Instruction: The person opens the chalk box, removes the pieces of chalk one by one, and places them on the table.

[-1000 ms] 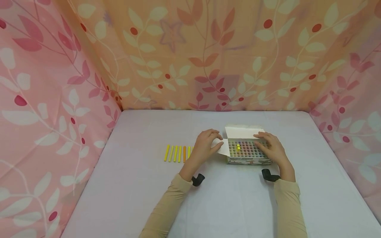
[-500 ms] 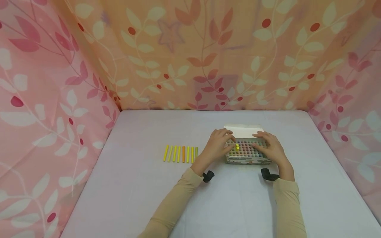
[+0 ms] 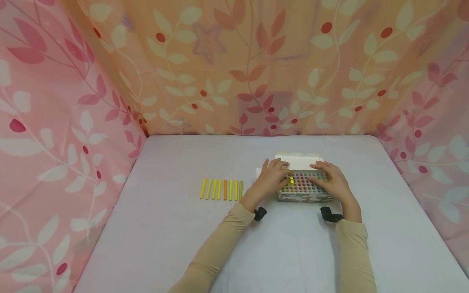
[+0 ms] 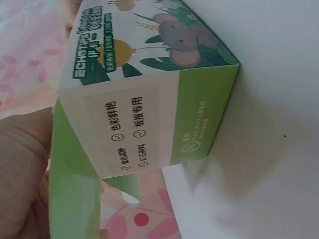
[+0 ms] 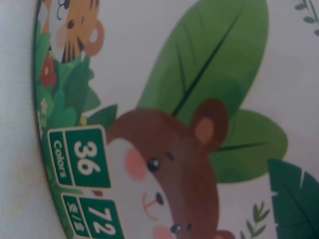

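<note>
The box (image 3: 305, 197) looks like printed cardboard, its green and white panels smooth with a faint satin sheen in the left wrist view (image 4: 149, 124); the right wrist view shows a matt print of a bear and leaves (image 5: 189, 134); its opened flap (image 3: 298, 160), at 12 o'clock of the box, is plain white card; the sticks (image 3: 221, 189) lying at 9 o'clock of the box look chalky and matt, yellow, orange and green; the table (image 3: 183, 244) is covered in pale, smooth matt cloth; the curtains (image 3: 55, 101) around it are thin printed cloth, softly creased; the sleeves (image 3: 216, 252) are beige knit fabric, matt.
</note>
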### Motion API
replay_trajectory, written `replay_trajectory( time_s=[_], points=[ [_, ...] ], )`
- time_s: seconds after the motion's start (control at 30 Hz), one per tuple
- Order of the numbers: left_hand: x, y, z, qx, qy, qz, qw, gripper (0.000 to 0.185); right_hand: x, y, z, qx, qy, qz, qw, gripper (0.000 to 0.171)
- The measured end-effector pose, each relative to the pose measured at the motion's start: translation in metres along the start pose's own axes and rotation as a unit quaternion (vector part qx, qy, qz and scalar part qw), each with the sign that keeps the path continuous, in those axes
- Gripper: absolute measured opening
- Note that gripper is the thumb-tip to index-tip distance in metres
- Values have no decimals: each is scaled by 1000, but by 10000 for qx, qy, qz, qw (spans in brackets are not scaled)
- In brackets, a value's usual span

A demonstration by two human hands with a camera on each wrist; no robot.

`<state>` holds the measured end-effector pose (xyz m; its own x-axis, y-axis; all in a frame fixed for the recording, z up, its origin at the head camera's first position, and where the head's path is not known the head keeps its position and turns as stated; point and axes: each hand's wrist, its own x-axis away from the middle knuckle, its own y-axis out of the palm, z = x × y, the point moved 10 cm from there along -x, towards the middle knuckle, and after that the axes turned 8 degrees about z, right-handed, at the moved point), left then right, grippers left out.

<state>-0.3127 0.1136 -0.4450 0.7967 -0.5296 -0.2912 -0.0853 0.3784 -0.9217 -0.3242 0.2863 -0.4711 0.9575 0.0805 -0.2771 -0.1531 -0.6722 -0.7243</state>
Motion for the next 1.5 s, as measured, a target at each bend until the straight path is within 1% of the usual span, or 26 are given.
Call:
replay_trajectory(
  time_s=[0.13,0.37,0.63,0.87,1.03,1.17,1.37,1.5],
  points=[
    [0,4,1,-136,84,-73,9998,21,0,1,1,20,90,-33,10000,49],
    [-1,5,0,-183,72,-76,9998,20,-1,1,1,1,111,-51,9999,49],
    [-3,4,0,-206,78,22,9998,19,-1,2,0,32,86,-65,9999,49],
    [-6,-6,4,-169,161,378,9990,19,0,0,-1,-12,67,-25,10000,48],
    [-6,-13,6,-124,147,490,9986,20,0,-1,-1,-2,51,-2,10000,48],
    [-5,-18,6,44,90,637,9979,19,0,-1,-1,-12,12,25,10000,47],
    [-3,-28,4,289,24,1006,9945,19,0,-1,1,-27,42,55,10000,47],
    [-1,-36,3,439,96,1324,9902,17,0,-1,2,9,129,50,9999,48]
  ],
)
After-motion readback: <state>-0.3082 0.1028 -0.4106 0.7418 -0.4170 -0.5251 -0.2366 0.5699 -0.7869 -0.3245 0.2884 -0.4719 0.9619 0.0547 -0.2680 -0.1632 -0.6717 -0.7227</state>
